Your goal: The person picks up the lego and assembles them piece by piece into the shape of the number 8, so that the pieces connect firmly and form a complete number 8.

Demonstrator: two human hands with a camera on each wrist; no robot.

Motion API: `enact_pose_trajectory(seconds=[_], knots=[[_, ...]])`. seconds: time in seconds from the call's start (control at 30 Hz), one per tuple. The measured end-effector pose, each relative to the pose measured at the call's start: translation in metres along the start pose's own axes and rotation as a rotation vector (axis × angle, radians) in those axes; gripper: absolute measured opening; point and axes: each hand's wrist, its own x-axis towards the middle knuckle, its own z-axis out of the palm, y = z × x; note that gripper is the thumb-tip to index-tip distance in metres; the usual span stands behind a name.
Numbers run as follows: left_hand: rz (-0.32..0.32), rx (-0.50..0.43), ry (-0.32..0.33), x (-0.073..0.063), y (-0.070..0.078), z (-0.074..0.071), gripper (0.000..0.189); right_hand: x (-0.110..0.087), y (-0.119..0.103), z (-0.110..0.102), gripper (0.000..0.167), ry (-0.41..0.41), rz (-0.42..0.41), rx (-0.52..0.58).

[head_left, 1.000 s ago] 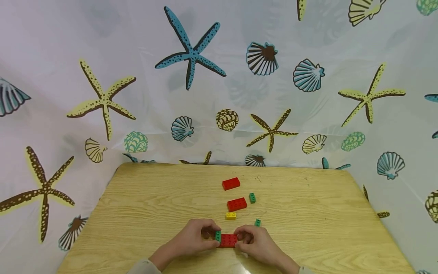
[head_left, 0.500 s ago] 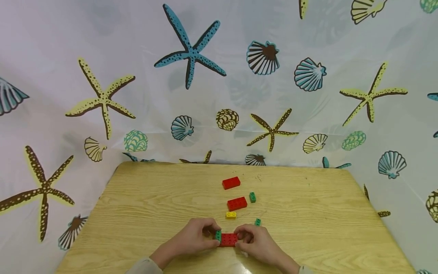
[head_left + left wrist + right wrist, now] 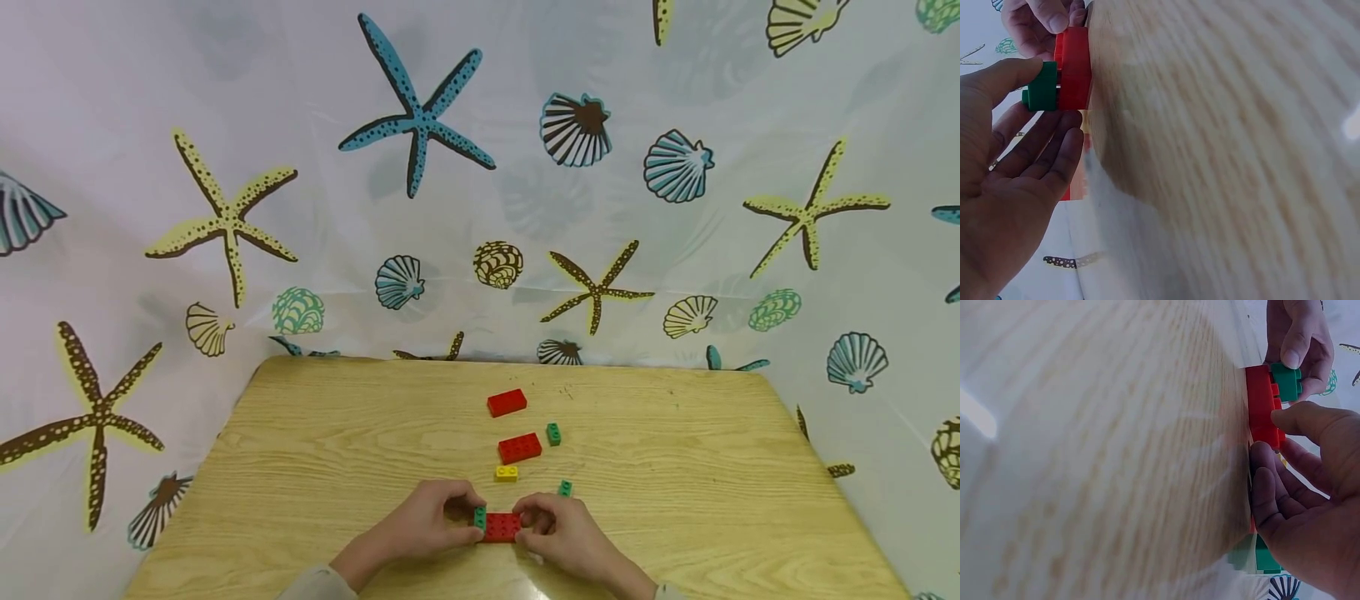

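Observation:
A studded red toy brick (image 3: 502, 527) rests on the table near its front, between the two hands. At its left end sits a small green brick (image 3: 480, 517), which my left hand (image 3: 420, 521) pinches between thumb and fingertip. In the left wrist view the green brick (image 3: 1042, 89) stands on the studs of the red one (image 3: 1075, 69), with a thin gap showing between them. My right hand (image 3: 561, 533) grips the red brick's right end with thumb and index finger. Its other fingers are bent beside the brick in the right wrist view.
Beyond the hands lie a yellow brick (image 3: 506, 473), a red brick (image 3: 520, 448) and a farther red brick (image 3: 507, 402). One small green brick (image 3: 553, 434) lies to their right; another green brick (image 3: 566, 488) is partly hidden behind the right hand. A patterned curtain (image 3: 465, 200) surrounds the wooden table (image 3: 337, 425).

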Motion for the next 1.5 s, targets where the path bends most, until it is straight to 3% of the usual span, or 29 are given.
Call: enact_pose_trajectory(seconds=[0.77, 1.2, 1.5], knots=[[0.004, -0.098, 0.016, -0.001, -0.009, 0.006, 0.020, -0.001, -0.001, 0.000, 0.024, 0.006, 0.021, -0.004], [-0.062, -0.166, -0.005, -0.005, -0.014, 0.004, 0.031, -0.001, -0.002, 0.003, 0.026, 0.010, 0.004, -0.003], [-0.080, -0.159, 0.012, -0.006, -0.020, 0.007, 0.033, -0.002, -0.001, 0.004, 0.025, 0.009, -0.008, -0.009]])
